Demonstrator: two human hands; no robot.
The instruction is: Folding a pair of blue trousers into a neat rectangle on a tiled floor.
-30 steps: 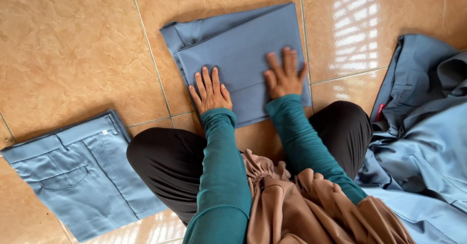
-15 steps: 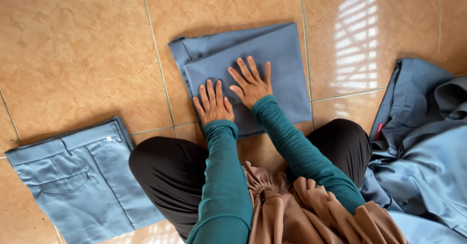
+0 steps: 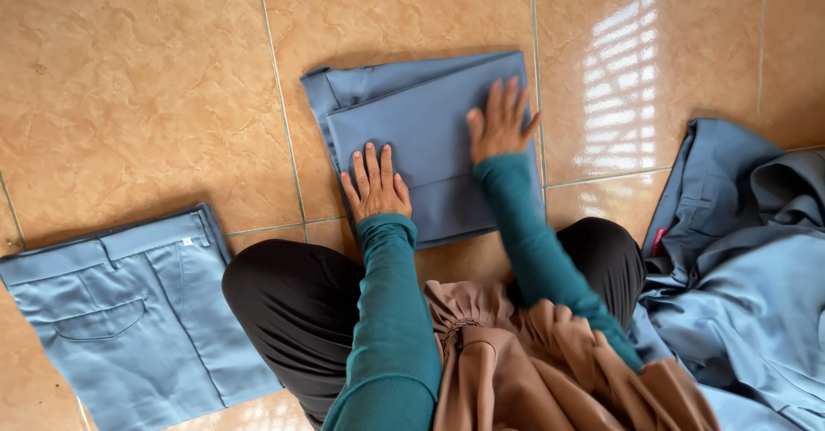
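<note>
A folded blue-grey garment [image 3: 421,130] lies flat on the tan tiled floor [image 3: 137,79], straight in front of the kneeling person and just beyond the knees; it is folded into a neat rectangle, with an upper layer set a little inside the lower one, so that a narrow band of the lower layer shows along the left and top edges. The left hand [image 3: 375,186] rests palm down on the near left part of the garment; its fingers are straight, held close together with only slight gaps, the thumb out to the side; it grips nothing and only presses flat on the cloth. The right hand [image 3: 498,122] lies palm down on the right part of the same garment, near its right edge; its fingers are fanned a little wider, extended and flat on the fabric, holding nothing. Both arms wear teal sleeves [image 3: 387,311]; black-clad knees and a brown garment [image 3: 533,362] fill the lower middle. To the left, apart from the folded piece, lies a pair of folded light blue trousers [image 3: 129,311] with a pocket showing; to the right lies a loose heap of blue clothing [image 3: 739,259].
</note>
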